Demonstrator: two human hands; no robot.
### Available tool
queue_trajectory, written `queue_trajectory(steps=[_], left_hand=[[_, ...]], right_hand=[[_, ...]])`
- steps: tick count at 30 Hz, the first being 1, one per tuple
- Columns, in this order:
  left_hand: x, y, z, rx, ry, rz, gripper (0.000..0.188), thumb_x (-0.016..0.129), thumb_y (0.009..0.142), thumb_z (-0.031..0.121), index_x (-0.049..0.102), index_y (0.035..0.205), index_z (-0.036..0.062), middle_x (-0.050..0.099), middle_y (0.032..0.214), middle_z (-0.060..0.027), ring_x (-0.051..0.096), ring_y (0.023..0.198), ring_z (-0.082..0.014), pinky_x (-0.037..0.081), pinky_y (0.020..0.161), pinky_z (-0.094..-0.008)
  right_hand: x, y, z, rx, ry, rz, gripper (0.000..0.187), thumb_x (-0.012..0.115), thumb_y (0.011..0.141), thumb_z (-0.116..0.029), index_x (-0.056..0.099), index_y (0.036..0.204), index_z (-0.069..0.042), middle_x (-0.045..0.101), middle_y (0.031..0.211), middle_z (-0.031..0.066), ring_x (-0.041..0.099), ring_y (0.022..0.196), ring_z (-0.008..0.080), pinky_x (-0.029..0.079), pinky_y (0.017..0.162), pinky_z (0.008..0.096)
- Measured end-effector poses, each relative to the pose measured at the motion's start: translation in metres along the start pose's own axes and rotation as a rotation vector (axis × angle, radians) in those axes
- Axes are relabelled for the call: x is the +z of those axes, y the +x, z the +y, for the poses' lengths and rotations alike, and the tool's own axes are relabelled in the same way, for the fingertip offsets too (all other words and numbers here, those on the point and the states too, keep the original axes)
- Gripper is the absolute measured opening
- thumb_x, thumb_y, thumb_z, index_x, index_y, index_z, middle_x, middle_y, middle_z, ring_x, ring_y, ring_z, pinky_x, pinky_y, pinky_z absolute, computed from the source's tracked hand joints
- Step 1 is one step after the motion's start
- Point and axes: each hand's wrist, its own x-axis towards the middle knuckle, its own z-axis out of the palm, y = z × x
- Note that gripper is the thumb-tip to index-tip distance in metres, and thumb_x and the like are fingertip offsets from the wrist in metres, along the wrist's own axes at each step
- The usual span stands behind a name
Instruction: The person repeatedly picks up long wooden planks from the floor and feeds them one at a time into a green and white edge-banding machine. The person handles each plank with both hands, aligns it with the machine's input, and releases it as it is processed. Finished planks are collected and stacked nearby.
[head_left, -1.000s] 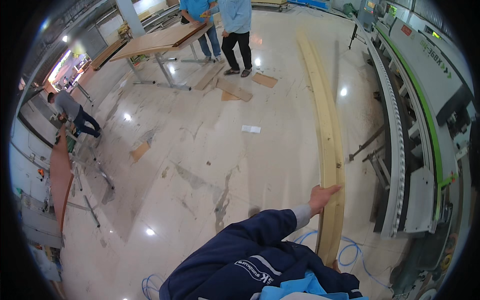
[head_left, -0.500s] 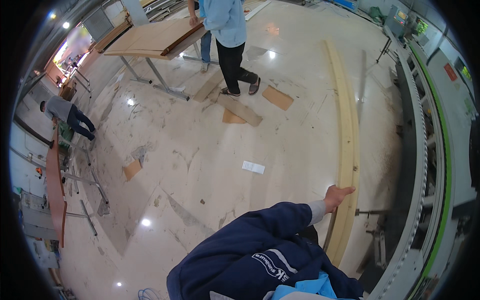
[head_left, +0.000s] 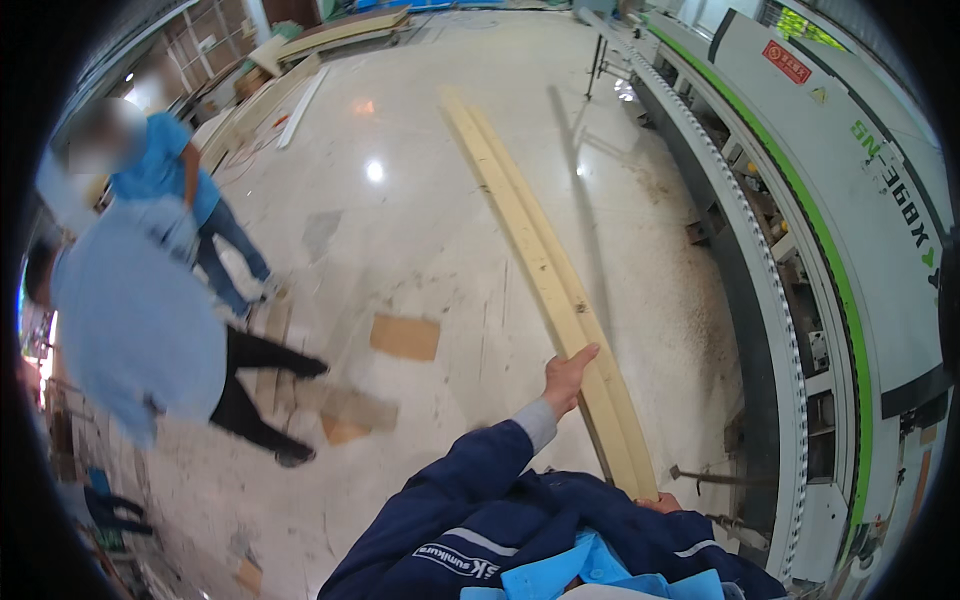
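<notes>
Along the right side, a long grey-white machine (head_left: 850, 150) with a green stripe, set near to the held piece but apart from it. Low beside its near part, a thin metal rod (head_left: 720, 478), pointing toward the near end of the same piece. On the left, two co-workers: one person in pale blue shirt and black trousers (head_left: 150, 310), another in brighter blue shirt and jeans (head_left: 160, 170), both well apart from the hands. On the shiny floor (head_left: 400, 250), between these persons and the piece, a brown cardboard sheet (head_left: 405, 337); close to the black trousers, a longer flat piece (head_left: 355, 408). Farther away, a narrow white strip (head_left: 303, 108) and a low stack of boards (head_left: 345, 32).

Left forearm stretched forward, with left hand (head_left: 568, 380) grasping the long pale yellow beam (head_left: 548, 262) from its left side, thumb laid over the top. Right hand (head_left: 662, 504) low, touching the near end, mostly hidden by sleeve and beam; cannot tell how firmly closed. Beam directed away from the body, slanting toward the far left; cannot tell whether touching the floor at the far end.
</notes>
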Motion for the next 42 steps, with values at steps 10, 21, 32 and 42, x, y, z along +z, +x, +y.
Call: queue_trajectory(steps=[10, 21, 32, 42], left_hand=[[0.04, 0.377, 0.262, -0.058, -0.024, -0.067, 0.043, 0.077, 0.085, 0.02, 0.06, 0.114, -0.0052, 0.068, 0.106, -0.0139, 0.069, 0.09, -0.0249, 0.059, 0.077, -0.0385], [0.108, 0.806, 0.484, 0.042, 0.096, -0.043, 0.043, 0.076, 0.085, 0.021, 0.061, 0.113, -0.0073, 0.068, 0.104, -0.0148, 0.068, 0.09, -0.0242, 0.057, 0.078, -0.0344], [0.195, 1.209, 0.736, 0.011, 0.053, -0.014, 0.044, 0.077, 0.084, 0.021, 0.06, 0.114, -0.0072, 0.067, 0.106, -0.0158, 0.069, 0.09, -0.0271, 0.059, 0.078, -0.0395], [0.277, 1.593, 0.979, -0.107, 0.121, -0.063, 0.047, 0.077, 0.085, 0.025, 0.06, 0.114, -0.0071, 0.068, 0.106, -0.0143, 0.069, 0.091, -0.0242, 0.059, 0.077, -0.0367]], right_hand=[[-0.001, 0.247, -0.381, 0.036, -0.024, 0.142, 0.055, 0.081, 0.079, -0.033, 0.066, 0.117, 0.003, 0.07, 0.106, 0.0128, 0.067, 0.096, 0.0218, 0.05, 0.086, 0.0332], [-0.058, 0.563, -0.737, 0.064, 0.106, 0.094, 0.059, 0.081, 0.077, -0.035, 0.065, 0.118, 0.005, 0.07, 0.108, 0.013, 0.067, 0.095, 0.0231, 0.051, 0.086, 0.0341], [-0.144, 0.829, -1.155, 0.101, -0.068, 0.123, 0.073, 0.082, 0.073, -0.048, 0.064, 0.119, 0.006, 0.07, 0.105, 0.0129, 0.066, 0.096, 0.0212, 0.051, 0.083, 0.032], [-0.202, 1.071, -1.516, 0.082, 0.094, 0.125, 0.071, 0.081, 0.074, -0.046, 0.063, 0.122, 0.003, 0.068, 0.11, 0.014, 0.065, 0.097, 0.0226, 0.05, 0.085, 0.0346]])
